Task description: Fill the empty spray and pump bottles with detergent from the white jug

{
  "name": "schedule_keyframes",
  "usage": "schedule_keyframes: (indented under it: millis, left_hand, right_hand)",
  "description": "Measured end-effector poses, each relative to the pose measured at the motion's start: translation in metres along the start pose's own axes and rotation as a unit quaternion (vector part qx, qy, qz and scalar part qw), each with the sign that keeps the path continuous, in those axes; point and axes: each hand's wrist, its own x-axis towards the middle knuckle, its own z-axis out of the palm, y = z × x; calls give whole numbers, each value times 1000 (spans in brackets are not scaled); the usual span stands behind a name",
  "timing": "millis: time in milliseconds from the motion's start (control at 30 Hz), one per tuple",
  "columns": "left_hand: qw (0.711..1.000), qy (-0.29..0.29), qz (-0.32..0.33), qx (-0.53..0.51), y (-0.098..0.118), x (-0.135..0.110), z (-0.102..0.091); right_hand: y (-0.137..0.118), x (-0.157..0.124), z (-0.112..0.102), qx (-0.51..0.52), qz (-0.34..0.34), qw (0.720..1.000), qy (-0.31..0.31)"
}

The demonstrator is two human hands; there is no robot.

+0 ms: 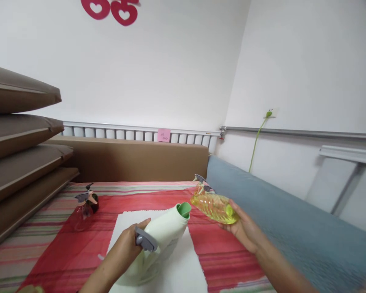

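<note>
A pale green detergent bottle (167, 228) is tilted, its green-lined mouth pointing up and to the right. My left hand (132, 240) is closed at the bottle's side, with a grey spray head (146, 240) at the fingers, in front of the bottle. My right hand (242, 228) is wrapped round the base end of a clear yellow bottle (215, 207), which lies nearly level. The yellow bottle's narrow end is close to the green mouth, with a small gap between them. No spray head shows on the yellow bottle.
A white cloth (189, 268) lies on red striped fabric (228, 260). Pink and dark spray bottles (83, 213) stand at left; another spray bottle (200, 183) stands behind the yellow one. Stacked brown cushions (24, 126) rise at left, a blue-grey padded edge (262, 203) at right.
</note>
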Motion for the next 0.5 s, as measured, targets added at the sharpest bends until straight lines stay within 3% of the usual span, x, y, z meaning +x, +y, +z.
schedule_keyframes:
  millis: [200, 500]
  left_hand:
    - [997, -47, 43, 39, 22, 11, 8]
    - [995, -71, 49, 40, 32, 15, 10]
  right_hand:
    - [-7, 10, -18, -42, -4, 999, 11]
    - [-19, 13, -22, -123, -14, 992, 12]
